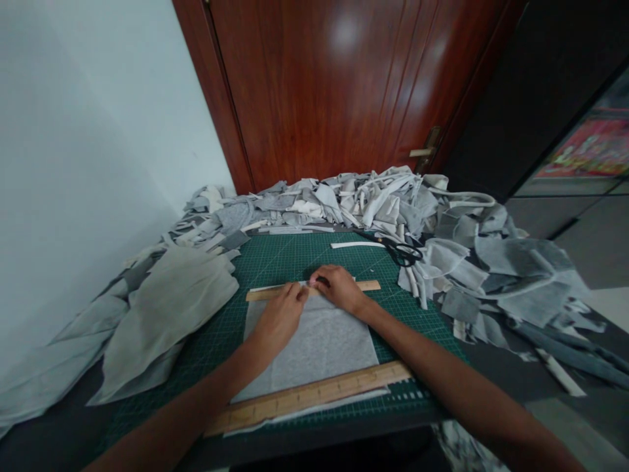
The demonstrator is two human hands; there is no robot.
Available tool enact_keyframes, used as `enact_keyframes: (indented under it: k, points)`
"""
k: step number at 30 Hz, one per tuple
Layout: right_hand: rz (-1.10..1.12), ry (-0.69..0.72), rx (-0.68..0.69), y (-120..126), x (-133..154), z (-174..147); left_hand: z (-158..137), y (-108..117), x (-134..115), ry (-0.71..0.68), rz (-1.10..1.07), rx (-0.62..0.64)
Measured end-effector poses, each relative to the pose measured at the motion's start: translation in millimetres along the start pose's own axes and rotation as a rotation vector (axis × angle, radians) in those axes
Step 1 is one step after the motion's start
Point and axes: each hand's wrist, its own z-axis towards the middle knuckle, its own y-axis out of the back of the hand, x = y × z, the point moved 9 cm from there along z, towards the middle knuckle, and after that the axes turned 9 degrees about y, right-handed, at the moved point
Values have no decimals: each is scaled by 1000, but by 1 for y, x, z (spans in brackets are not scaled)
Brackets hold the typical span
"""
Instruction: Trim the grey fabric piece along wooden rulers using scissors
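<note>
A piece of grey fabric [319,347] lies flat on a green cutting mat [289,252]. Across its far end rests a narrow wooden ruler [371,286], with a thin strip of the cloth showing beyond it. My left hand [281,318] presses this ruler with its fingers drawn together. Beside it my right hand [339,288] is curled, thumb and forefinger pinched at the far edge of the cloth; the fingertips of both hands nearly meet. A wider wooden ruler [314,395] crosses the near end, with a cloth edge sticking out under it.
Black-handled scissors [405,252] lie at the mat's far right, near a white fabric strip [358,244]. Heaped grey and white scraps [373,200] line the back and right side. A large pale cloth [171,301] covers the left. Behind stands a brown wooden door [319,85].
</note>
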Motion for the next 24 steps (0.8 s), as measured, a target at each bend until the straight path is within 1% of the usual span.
enact_keyframes:
  k: [2, 5, 7, 14, 17, 19, 24]
  points:
    - [14, -8, -4, -5, 0, 4, -2, 2, -3, 19, 39, 16]
    - [45, -12, 9, -12, 3, 12, -7, 1, -7, 82, 97, 94]
    - [70, -13, 12, -15, 6, 16, -10, 1, -10, 108, 114, 109]
    - [121, -8, 41, -31, 15, 34, -10, 3, -17, 102, 76, -13]
    - [156, -27, 77, -42, 15, 42, -10, 4, -17, 96, 46, -71]
    - [198, -54, 102, -48, 14, 46, -10, 4, -16, 98, 14, -85]
    - [288, -87, 183, -56, 14, 56, -17, 5, -18, 125, -4, -141]
